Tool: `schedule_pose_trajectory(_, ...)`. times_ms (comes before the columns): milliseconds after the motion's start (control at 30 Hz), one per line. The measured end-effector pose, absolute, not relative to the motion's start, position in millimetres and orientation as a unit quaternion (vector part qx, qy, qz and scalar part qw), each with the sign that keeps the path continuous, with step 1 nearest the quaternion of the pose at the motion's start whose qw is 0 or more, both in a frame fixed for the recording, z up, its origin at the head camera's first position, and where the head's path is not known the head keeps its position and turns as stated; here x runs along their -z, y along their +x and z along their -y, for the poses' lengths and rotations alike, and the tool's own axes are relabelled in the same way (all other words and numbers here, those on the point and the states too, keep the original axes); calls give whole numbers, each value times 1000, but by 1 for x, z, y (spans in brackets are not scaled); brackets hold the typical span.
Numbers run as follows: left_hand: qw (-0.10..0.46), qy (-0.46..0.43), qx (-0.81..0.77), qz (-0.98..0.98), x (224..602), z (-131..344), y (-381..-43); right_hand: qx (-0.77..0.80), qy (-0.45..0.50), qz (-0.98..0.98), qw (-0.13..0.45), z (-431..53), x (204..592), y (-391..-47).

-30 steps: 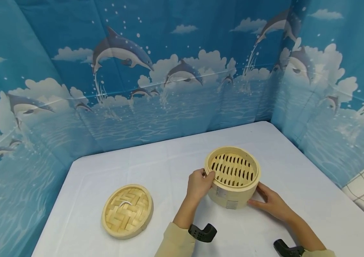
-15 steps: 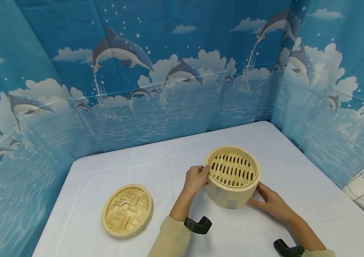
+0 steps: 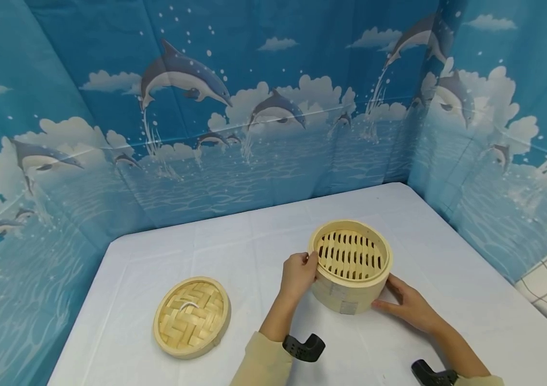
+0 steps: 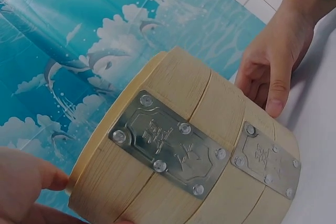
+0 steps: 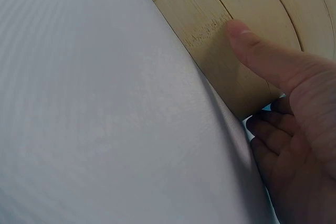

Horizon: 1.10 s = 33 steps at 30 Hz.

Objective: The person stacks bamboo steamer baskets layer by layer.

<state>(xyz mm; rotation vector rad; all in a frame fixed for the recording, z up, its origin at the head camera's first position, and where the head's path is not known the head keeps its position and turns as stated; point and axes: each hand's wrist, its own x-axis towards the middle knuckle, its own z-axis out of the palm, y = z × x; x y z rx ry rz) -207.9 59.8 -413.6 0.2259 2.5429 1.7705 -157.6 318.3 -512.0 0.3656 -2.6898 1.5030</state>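
Note:
Two round bamboo steamer baskets stand stacked on the white-covered table. The upper basket (image 3: 348, 282) shows its slatted floor from above. My left hand (image 3: 300, 276) pinches the left side of that basket, thumb at the rim. In the left wrist view, the upper metal plate (image 4: 168, 145) and the lower metal plate (image 4: 268, 161) are out of line. My right hand (image 3: 411, 306) holds the lower basket (image 3: 362, 304) on its right side. In the right wrist view its thumb (image 5: 262, 51) presses the wall, and the fingers are partly hidden behind it.
A woven bamboo lid (image 3: 191, 317) with a small pale handle lies on the table (image 3: 254, 241) to the left of the baskets. A dolphin-print curtain (image 3: 273, 134) hangs behind the table's far edge. Black bands with cameras (image 3: 304, 348) sit on the wrists.
My left hand drew back a little to the left along the rim, then came back onto it. The upper basket's plate has shifted slightly right. My right hand and the lid stayed put.

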Motion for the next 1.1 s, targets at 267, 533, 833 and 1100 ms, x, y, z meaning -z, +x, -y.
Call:
schedule_pose_trajectory(267,15,75,-547,-834,412,-60,-217,-489,123,863,18,-318,516,-161)
schedule_pose_trajectory(533,33,77,-535,-840,408,-64,-215,-480,115,869,21,-318,514,-159)
schedule_pose_trajectory(833,51,68,-521,-849,405,-65,-209,-479,113,870,19,-318,513,-159)
schedule_pose_trajectory(1100,48,78,-534,-841,405,-61,-220,-481,115,869,19,-319,515,-158)
